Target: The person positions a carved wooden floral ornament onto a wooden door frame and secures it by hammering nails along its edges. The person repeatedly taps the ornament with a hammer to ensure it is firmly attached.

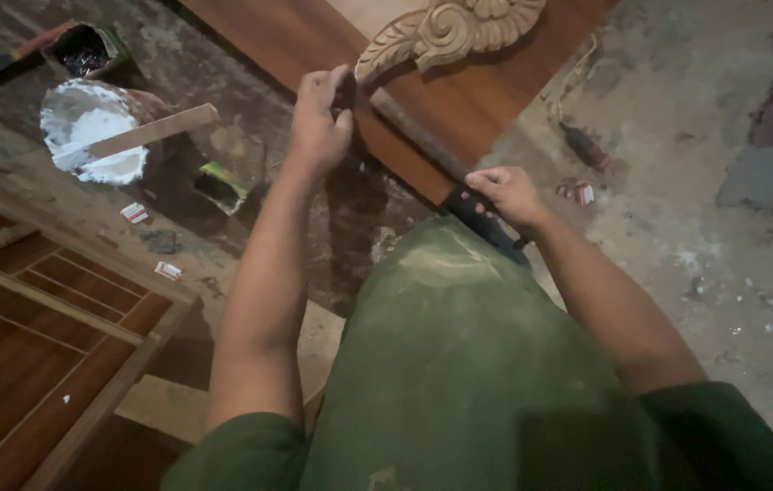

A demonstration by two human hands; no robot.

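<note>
Your right hand (506,193) is closed in a firm grip around the black handle of a long tool (441,164), a file or rasp by the look of it, whose shaft runs up and left across the reddish-brown wooden panel (459,91) toward the pale carved wood ornament (450,27) lying on it. Your left hand (318,118) is up at the tool's far end, fingers curled narrowly near the lower tip of the carving; whether they pinch the tool's tip or rest on the panel's edge cannot be told from here. This reads as the shaping or smoothing step along the ornament's lower scroll, with the tool laid close to its edge. The next stroke calls for steady pressure from both ends and a shallow angle, so the teeth meet the carving and not the finished panel. On the dusty floor (677,227) to your left sit a container of white paste (86,136) with a wooden stick (154,129) laid across it, well apart from the work.
</note>
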